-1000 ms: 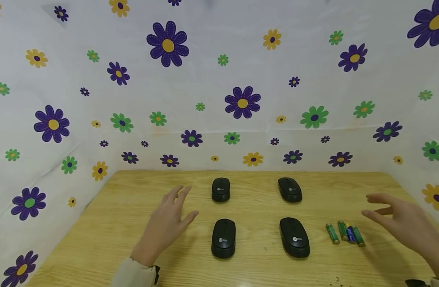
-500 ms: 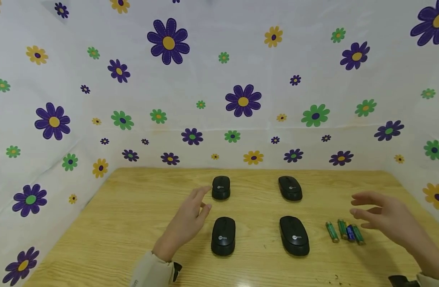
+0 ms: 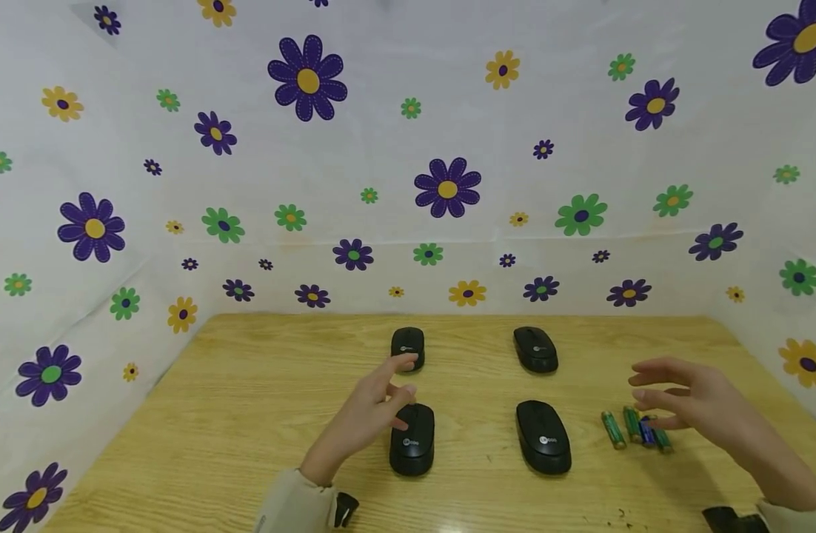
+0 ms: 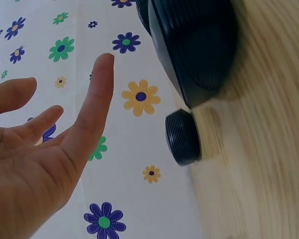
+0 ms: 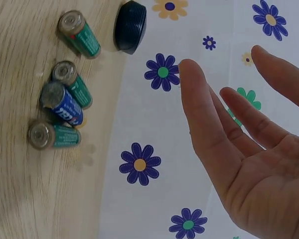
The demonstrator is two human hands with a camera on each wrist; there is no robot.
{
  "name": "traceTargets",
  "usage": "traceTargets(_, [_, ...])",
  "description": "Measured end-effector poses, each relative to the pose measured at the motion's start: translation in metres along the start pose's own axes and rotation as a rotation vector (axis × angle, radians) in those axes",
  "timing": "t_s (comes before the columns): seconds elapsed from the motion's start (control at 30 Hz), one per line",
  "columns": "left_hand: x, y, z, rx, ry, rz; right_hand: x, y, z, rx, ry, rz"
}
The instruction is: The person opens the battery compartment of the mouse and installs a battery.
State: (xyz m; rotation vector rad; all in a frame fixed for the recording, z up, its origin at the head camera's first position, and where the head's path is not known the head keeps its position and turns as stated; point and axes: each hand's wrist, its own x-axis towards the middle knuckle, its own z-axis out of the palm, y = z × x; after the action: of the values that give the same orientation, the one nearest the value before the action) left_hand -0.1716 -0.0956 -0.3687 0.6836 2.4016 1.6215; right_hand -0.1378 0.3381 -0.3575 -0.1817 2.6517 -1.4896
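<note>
While the left hand (image 3: 364, 414) hovers with its grip loose, fingers spread and relaxed, it is nearest to a black, rounded, lettered plastic computer mouse (image 3: 413, 453) at near left; in the head view its fingertips overlap this one and the matching far left mouse (image 3: 406, 339), yet the left wrist view shows a gap to both. The right hand (image 3: 704, 406), its grip likewise unclosed, hangs above and beside a small blue cylindrical battery (image 5: 65, 104) lying close between two green batteries (image 5: 78, 89), with a lone green battery (image 5: 84, 40) slightly apart. Between the hands lie a near right mouse (image 3: 544, 438) and a far right mouse (image 3: 536, 349), both black. The mice and batteries rest on a pale wood-grain worktop (image 3: 215, 444), backed by a white flower-printed sheet (image 3: 381, 44).
</note>
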Motion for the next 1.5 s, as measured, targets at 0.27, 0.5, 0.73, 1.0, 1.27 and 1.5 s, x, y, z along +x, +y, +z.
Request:
traceTargets(0.27, [0.007, 0.004, 0.009, -0.114, -0.068, -0.042, 0.005, 0.002, 0.001, 0.089, -0.059, 0.011])
traceTargets(0.5, [0.013, 0.007, 0.021, -0.198, -0.112, -0.068, 0.007, 0.001, 0.002, 0.111, -0.128, 0.015])
traceTargets(0.73, [0.018, 0.008, 0.033, -0.252, -0.144, -0.095, 0.009, -0.001, 0.006, 0.100, -0.174, 0.015])
traceTargets(1.0, [0.024, 0.010, 0.044, -0.341, -0.146, -0.135, 0.015, 0.001, 0.009, 0.159, -0.225, 0.041])
traceTargets(1.27, [0.031, 0.011, 0.055, -0.386, -0.167, -0.177, 0.019, 0.005, 0.015, 0.195, -0.251, 0.071])
traceTargets(1.5, [0.033, 0.012, 0.061, -0.393, -0.182, -0.208, 0.020, 0.006, 0.023, 0.246, -0.291, 0.095])
